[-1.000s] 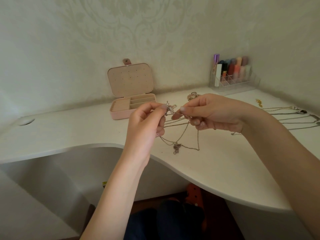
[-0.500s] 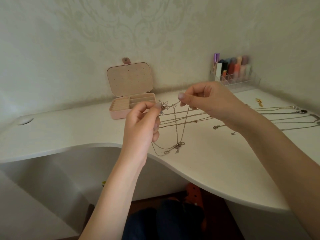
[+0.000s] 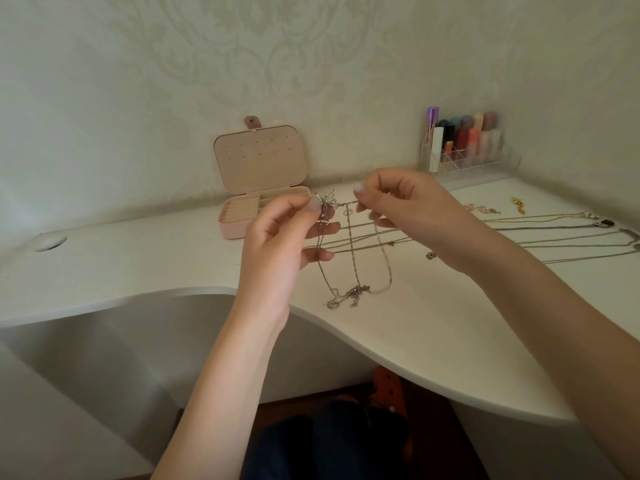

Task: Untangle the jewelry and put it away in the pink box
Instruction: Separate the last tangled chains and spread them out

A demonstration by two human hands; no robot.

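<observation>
A: While both hands are raised above the white surface (image 3: 433,327), what does each one grip?

B: The left hand (image 3: 280,244) is closed in a pinch, thumb and forefinger clamped on a silver pendant (image 3: 327,199) at the top of the tangled chains (image 3: 351,268). The right hand (image 3: 408,209) is likewise closed in a pinch on a thin chain strand just beside that pendant.

A: Where does the tangle lie?

B: It hangs from both pinches in long loops. The lower ends, with a small knot of clasps, rest on the surface near its curved front edge.

A: Location of the pink box (image 3: 242,216)?

B: At the back of the surface, against the wall, behind the left hand. The lid stands open and upright; the ridged compartments inside are visible. Whether anything lies in them cannot be told.

A: Other items?

B: Several more necklaces (image 3: 554,230) are laid out in near-parallel lines to the right, well apart from the box. Small gold earrings (image 3: 518,204) lie behind them. A clear organizer (image 3: 467,157) with cosmetic tubes stands in the far right corner.
</observation>
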